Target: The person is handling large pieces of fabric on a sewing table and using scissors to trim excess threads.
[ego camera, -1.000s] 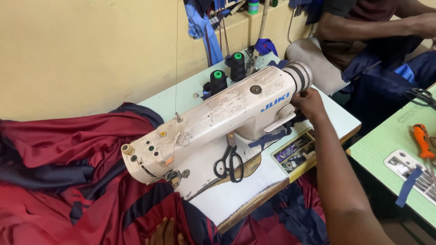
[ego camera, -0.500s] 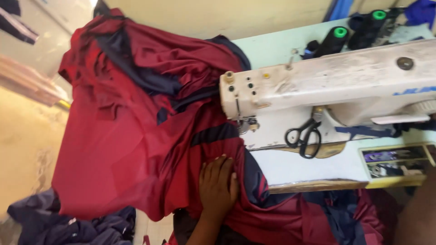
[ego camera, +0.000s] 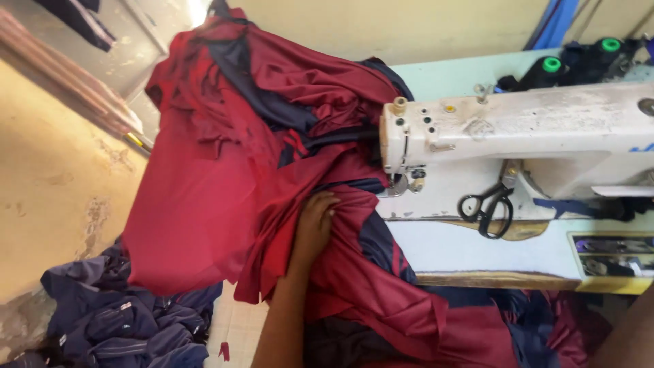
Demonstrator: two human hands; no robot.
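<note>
One hand shows well here, the left hand point(ego camera: 315, 228). It lies flat on the red cloth point(ego camera: 225, 184), and its fingers point(ego camera: 325, 202) are bent down into the folds, pressing and bunching the cloth more than pinching it. They sit just left of the needle part point(ego camera: 400, 180) of the white sewing machine point(ego camera: 518, 146), near it but not under it.

The red cloth with dark blue stripes is a big heap. Most of it hangs over the left end of the table point(ego camera: 470, 252) and spills down toward the floor. Only a little edge of it lies next to the needle. I think the cloth is being pulled and set in place, so the sewing of this part looks not yet started. It is too hard to see if any of it is already stitched.

The right arm point(ego camera: 630, 334) peeks in at the bottom right corner. Its hand is out of the picture, so I cannot tell what its fingers do.

Black scissors point(ego camera: 487, 208) lie on the machine bed, apart from the hand, with nobody touching them. Two thread cones with green tops point(ego camera: 552, 65) stand behind the machine. A pile of dark blue clothes point(ego camera: 116, 317) lies on the floor at the lower left, away from the red cloth on the table.
</note>
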